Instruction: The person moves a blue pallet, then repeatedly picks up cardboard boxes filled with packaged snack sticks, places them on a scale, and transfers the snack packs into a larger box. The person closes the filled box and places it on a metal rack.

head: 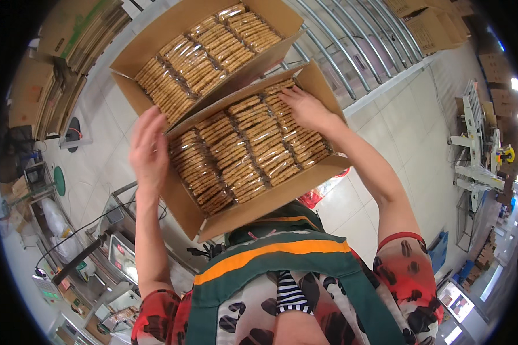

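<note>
An open cardboard box (237, 215) stands before me, filled with rows of clear-wrapped crispy snack bars (259, 142). My right hand (304, 108) lies with spread fingers on the packs at the box's far right corner, gripping none. My left hand (149, 148), blurred, is raised at the box's left edge with nothing visible in it. Beyond, touching or close to the near box, a second open cardboard box (142, 43) holds rows of similar wrapped bars (190, 64).
A metal roller conveyor (341, 43) runs beyond the boxes at the upper right, with cardboard boxes (436, 32) at its side. Flattened cartons (82, 39) are stacked upper left. A scale-like device (123, 258) stands lower left. White machinery (475, 151) is at the far right.
</note>
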`<state>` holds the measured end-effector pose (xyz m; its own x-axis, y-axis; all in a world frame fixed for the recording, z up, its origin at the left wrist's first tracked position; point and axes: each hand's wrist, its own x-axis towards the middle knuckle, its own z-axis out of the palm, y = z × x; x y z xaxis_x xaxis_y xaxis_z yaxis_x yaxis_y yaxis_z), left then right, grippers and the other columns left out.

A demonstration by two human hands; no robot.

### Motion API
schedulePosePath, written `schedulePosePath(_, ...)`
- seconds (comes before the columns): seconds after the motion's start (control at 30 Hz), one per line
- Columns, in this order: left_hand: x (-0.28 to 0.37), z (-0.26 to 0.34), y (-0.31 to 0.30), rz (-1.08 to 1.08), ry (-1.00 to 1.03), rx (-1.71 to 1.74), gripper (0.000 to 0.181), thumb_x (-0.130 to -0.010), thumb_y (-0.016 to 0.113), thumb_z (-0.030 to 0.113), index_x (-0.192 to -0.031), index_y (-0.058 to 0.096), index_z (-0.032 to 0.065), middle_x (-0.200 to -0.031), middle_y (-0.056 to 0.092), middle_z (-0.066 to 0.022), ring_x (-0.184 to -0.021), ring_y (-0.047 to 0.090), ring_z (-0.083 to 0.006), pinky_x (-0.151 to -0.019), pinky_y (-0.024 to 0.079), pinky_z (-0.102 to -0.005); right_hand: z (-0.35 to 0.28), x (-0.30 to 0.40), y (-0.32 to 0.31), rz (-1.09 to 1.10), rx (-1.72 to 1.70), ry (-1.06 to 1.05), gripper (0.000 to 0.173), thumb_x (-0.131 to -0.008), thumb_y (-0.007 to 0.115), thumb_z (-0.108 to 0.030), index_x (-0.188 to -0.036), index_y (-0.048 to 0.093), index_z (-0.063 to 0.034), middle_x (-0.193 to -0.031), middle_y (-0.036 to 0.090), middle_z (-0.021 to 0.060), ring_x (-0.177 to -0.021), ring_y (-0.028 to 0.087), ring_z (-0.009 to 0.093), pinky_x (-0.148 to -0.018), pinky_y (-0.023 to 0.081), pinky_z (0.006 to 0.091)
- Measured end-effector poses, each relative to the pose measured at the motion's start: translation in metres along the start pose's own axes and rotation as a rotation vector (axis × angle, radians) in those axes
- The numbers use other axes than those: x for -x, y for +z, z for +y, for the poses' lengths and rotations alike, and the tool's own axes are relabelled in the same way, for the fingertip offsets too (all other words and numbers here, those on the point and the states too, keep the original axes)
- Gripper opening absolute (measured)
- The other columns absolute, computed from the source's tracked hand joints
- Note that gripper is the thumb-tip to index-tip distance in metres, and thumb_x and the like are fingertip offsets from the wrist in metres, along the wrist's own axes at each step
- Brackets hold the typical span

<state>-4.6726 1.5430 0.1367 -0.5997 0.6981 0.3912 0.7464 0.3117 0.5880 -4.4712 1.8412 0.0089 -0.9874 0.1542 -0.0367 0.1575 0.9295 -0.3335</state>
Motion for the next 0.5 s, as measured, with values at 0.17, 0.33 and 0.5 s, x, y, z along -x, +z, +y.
schedulePosePath(0.17,0.084,-0.116,-0.051,0.196,-0.724,0.315,0.037,-0.09,0.045,0.017,-0.126,0.046,0.0097,-0.127,0.048,-0.006,-0.116,0.045,-0.0214,-0.094,0.037,-0.0344,0.003,0.062,-0.082,0.534,-0.604,0.327,0.03,-0.086,0.046,-0.007,-0.115,0.054,-0.0044,-0.117,0.055,0.0086,-0.109,0.051,0.018,-0.093,0.039,0.0302)
schedulePosePath(0.33,0.145,-0.171,0.011,-0.232,-1.094,1.014,0.058,-0.093,0.035,0.043,-0.139,0.02,0.0112,-0.141,0.027,-0.0079,-0.126,0.031,-0.0226,-0.1,0.031,-0.037,-0.004,0.202,0.014,0.382,-1.505,1.039,0.06,-0.091,0.037,-0.049,-0.133,0.032,-0.0074,-0.125,0.045,0.0098,-0.114,0.045,0.023,-0.094,0.039,0.0368)
schedulePosePath(0.5,0.092,-0.154,0.056,-0.025,-0.829,1.326,0.07,-0.09,0.022,0.057,-0.14,0.014,0.0089,-0.142,0.023,-0.0071,-0.128,0.027,-0.0247,-0.105,0.025,-0.0381,-0.106,0.154,0.088,0.468,-2.058,1.261,0.059,-0.091,0.032,-0.051,-0.127,0.036,-0.0057,-0.125,0.045,0.0132,-0.108,0.05,0.029,-0.085,0.047,0.0453)
